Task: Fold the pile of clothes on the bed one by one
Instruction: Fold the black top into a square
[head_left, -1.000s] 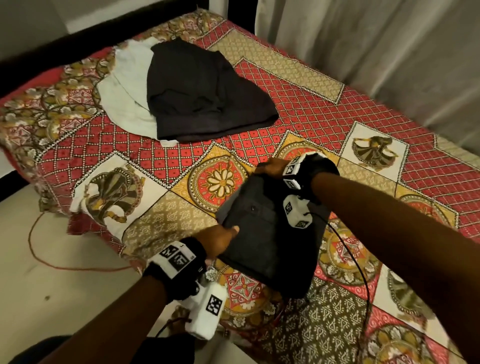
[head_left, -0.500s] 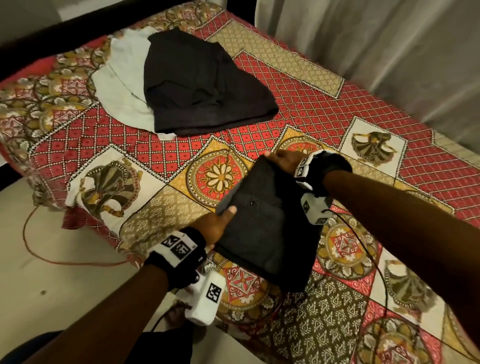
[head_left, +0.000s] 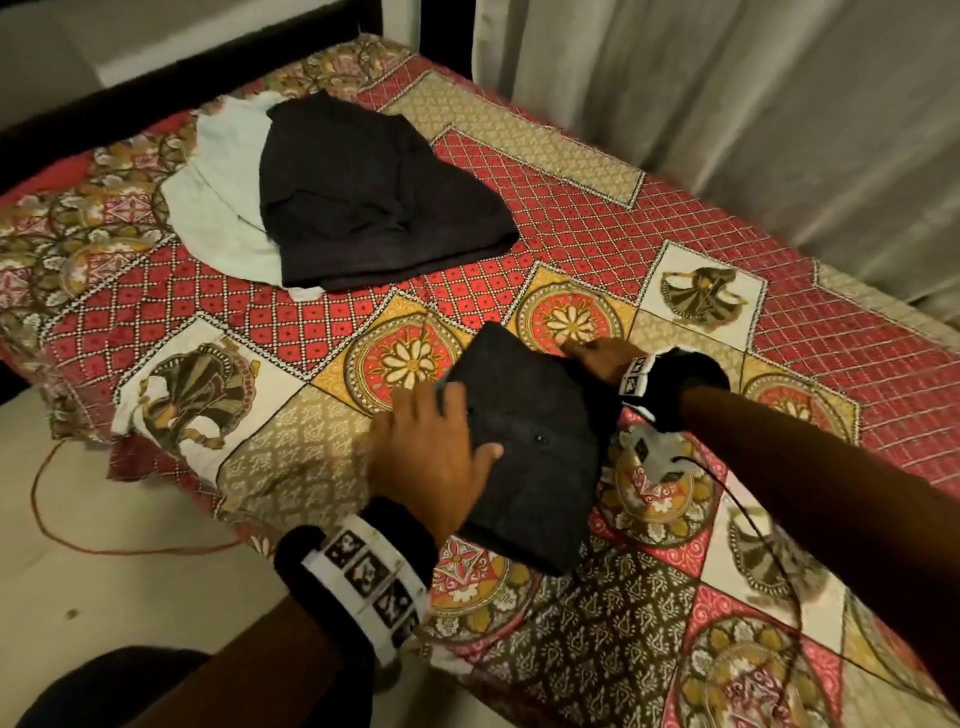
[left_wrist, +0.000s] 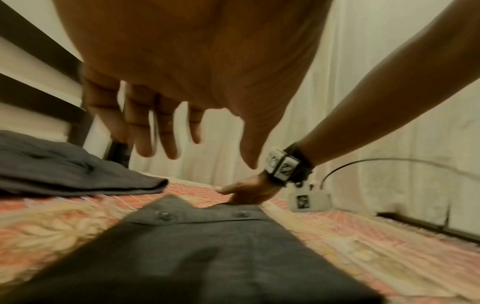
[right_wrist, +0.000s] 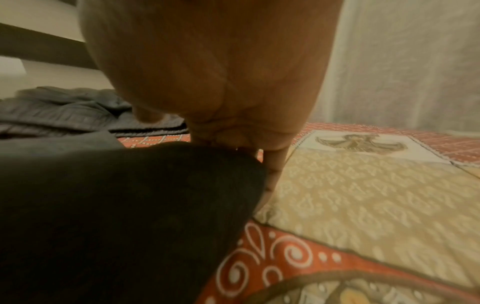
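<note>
Dark woven folded garment (head_left: 524, 447), rectangular, lies mid-frame on the patterned bedspread (head_left: 571, 218); left hand (head_left: 434, 457) spread flat above, right hand (head_left: 597, 356) pinching its far edge.

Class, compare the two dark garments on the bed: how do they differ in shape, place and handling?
The near dark garment is folded into a compact rectangle; the far dark garment lies loose and rumpled. The near one has both hands at it, left hand and right hand; the far one is untouched, lying over a white garment. Both rest on the patterned bedspread.

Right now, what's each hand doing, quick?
Left hand: open, fingers spread above the folded dark garment.
Right hand: pinches the garment's far edge.
</note>
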